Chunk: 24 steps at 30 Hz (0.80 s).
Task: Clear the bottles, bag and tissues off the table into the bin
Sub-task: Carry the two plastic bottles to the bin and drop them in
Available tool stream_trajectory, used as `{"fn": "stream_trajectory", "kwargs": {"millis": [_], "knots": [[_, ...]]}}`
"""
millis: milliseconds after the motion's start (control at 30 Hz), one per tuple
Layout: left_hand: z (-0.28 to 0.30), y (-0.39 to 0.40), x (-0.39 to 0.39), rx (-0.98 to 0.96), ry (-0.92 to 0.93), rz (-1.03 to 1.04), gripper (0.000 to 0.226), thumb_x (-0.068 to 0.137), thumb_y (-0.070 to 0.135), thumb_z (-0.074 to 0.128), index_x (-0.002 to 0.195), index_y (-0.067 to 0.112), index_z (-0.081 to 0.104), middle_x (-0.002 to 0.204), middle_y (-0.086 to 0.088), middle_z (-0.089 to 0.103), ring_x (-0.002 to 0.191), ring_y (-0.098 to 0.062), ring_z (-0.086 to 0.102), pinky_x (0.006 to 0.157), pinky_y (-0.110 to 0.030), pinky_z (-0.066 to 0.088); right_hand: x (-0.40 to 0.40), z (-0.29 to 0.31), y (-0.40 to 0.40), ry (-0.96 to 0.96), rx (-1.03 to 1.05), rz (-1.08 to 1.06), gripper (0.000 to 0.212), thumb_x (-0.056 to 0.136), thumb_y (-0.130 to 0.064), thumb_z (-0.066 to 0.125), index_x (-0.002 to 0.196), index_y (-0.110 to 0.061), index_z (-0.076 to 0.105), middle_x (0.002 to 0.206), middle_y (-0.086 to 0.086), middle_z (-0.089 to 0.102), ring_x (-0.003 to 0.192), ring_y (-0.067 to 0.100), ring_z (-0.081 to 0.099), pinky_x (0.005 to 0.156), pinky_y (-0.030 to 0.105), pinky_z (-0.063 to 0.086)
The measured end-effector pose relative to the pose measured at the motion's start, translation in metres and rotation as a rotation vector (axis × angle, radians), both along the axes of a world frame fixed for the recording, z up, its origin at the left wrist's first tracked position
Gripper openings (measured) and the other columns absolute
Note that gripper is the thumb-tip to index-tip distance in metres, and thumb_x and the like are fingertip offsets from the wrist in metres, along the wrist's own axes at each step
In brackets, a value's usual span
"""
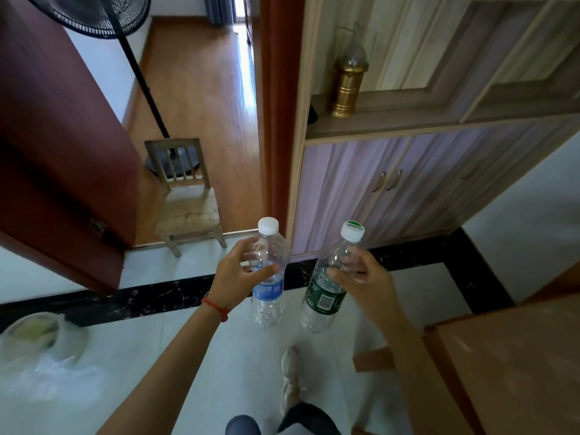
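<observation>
My left hand (237,273) grips a clear plastic bottle with a blue label (266,293) and a white cap, held upright over the tiled floor. Just to its right, my right hand (364,277) holds a second clear bottle with a dark green label (323,301), tilted slightly right at the top. Both bottles look empty and hang apart from each other. At the far left on the floor stands the bin (37,346), lined with a loose clear plastic bag. The corner of the brown wooden table (508,365) shows at the lower right.
A small wooden chair (188,211) stands in the doorway ahead, with a standing fan (138,73) behind it. An open red-brown door (62,152) is on the left. A cabinet (408,183) with a brass lantern (346,86) fills the right. My shoe (292,381) is below.
</observation>
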<state>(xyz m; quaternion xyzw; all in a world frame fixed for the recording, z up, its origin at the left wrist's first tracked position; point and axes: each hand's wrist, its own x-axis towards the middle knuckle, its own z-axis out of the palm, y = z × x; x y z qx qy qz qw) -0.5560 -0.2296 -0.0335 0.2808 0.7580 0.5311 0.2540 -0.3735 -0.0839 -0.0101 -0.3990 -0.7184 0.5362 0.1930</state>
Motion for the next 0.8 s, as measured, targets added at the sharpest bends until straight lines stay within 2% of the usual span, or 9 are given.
{"fn": "stream_trajectory", "kwargs": {"millis": [200, 333, 433, 500, 567, 667, 733, 800], "knots": [[0.000, 0.054, -0.028, -0.030, 0.018, 0.002, 0.058, 0.072, 0.013, 0.076, 0.123, 0.017, 0.049, 0.114, -0.005, 0.062, 0.102, -0.021, 0.060, 0.078, -0.022, 0.051, -0.027, -0.004, 0.058, -0.036, 0.013, 0.054, 0.052, 0.074, -0.025, 0.075, 0.121, -0.019, 0.053, 0.107, 0.004, 0.063, 0.100, 0.018, 0.060, 0.091, 0.034, 0.049], [0.001, 0.094, -0.037, -0.037, 0.018, -0.015, 0.058, 0.069, 0.013, 0.079, 0.119, 0.021, 0.051, 0.114, -0.005, 0.063, 0.102, -0.022, 0.061, 0.085, -0.035, 0.053, -0.036, -0.010, 0.094, -0.041, -0.011, 0.050, 0.053, 0.073, -0.026, 0.075, 0.121, -0.022, 0.053, 0.108, 0.004, 0.065, 0.100, 0.016, 0.060, 0.091, 0.035, 0.050], [0.002, 0.124, -0.041, -0.061, 0.033, -0.064, 0.063, 0.070, 0.015, 0.078, 0.126, 0.016, 0.050, 0.120, -0.002, 0.061, 0.104, -0.019, 0.059, 0.084, -0.031, 0.051, -0.036, -0.015, 0.117, -0.054, -0.033, 0.015, 0.053, 0.073, -0.027, 0.075, 0.121, -0.018, 0.054, 0.109, 0.004, 0.065, 0.101, 0.016, 0.061, 0.091, 0.035, 0.050], [0.002, 0.144, -0.043, -0.072, 0.036, -0.091, 0.063, 0.069, 0.017, 0.078, 0.126, 0.015, 0.050, 0.116, 0.005, 0.057, 0.103, -0.015, 0.056, 0.084, -0.027, 0.046, -0.034, -0.019, 0.130, -0.071, -0.044, -0.031, 0.053, 0.073, -0.028, 0.075, 0.121, -0.017, 0.054, 0.107, 0.002, 0.065, 0.099, 0.015, 0.061, 0.087, 0.031, 0.051], [0.001, 0.165, -0.046, -0.083, 0.025, -0.137, 0.069, 0.065, 0.027, 0.081, 0.125, 0.015, 0.050, 0.113, 0.007, 0.056, 0.101, -0.012, 0.055, 0.085, -0.024, 0.045, -0.030, -0.022, 0.143, -0.072, -0.048, -0.086, 0.051, 0.074, -0.027, 0.075, 0.119, -0.016, 0.055, 0.103, -0.001, 0.065, 0.094, 0.010, 0.061, 0.079, 0.019, 0.049], [-0.006, 0.196, -0.051, -0.101, -0.028, -0.248, 0.082, 0.049, 0.053, 0.079, 0.120, 0.024, 0.050, 0.113, 0.010, 0.059, 0.098, -0.001, 0.057, 0.080, -0.012, 0.045, -0.024, -0.026, 0.160, -0.072, -0.066, -0.166, 0.048, 0.075, -0.026, 0.074, 0.118, -0.018, 0.054, 0.102, -0.002, 0.064, 0.091, 0.008, 0.061, 0.068, 0.005, 0.042], [-0.012, 0.222, -0.055, -0.111, -0.069, -0.300, 0.087, 0.034, 0.071, 0.075, 0.108, 0.033, 0.050, 0.107, 0.016, 0.059, 0.096, 0.001, 0.057, 0.078, -0.012, 0.047, -0.020, -0.029, 0.171, -0.091, -0.058, -0.223, 0.044, 0.076, -0.028, 0.072, 0.115, -0.018, 0.054, 0.100, -0.004, 0.065, 0.089, 0.008, 0.061, 0.064, 0.005, 0.042], [-0.020, 0.251, -0.059, -0.123, -0.103, -0.362, 0.078, 0.034, 0.070, 0.077, 0.100, 0.039, 0.050, 0.104, 0.017, 0.060, 0.095, -0.003, 0.058, 0.081, -0.020, 0.048, -0.017, -0.033, 0.181, -0.095, -0.059, -0.304, 0.045, 0.076, -0.031, 0.072, 0.116, -0.020, 0.055, 0.100, -0.004, 0.065, 0.090, 0.009, 0.062, 0.071, 0.013, 0.047]]}}
